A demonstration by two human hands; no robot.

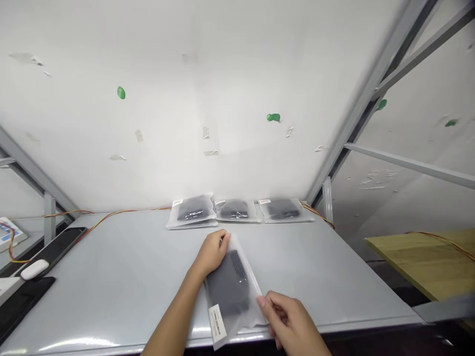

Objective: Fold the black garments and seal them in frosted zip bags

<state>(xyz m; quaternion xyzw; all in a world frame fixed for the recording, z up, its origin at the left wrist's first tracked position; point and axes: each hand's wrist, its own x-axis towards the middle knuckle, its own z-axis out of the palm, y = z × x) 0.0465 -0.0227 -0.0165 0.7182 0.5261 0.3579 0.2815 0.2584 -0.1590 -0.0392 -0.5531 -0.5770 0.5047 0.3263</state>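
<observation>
With our left hand (213, 252) we grip the bag (228, 287) at its 12 o'clock end and with our right hand (288, 319) pinch its 4 o'clock edge, at the table's (126, 277) 6 o'clock side.

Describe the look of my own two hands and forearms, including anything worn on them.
The left hand and right hand are bare, without gloves. No sleeve shows on either visible forearm, and no ring, watch or bracelet can be seen.
</observation>
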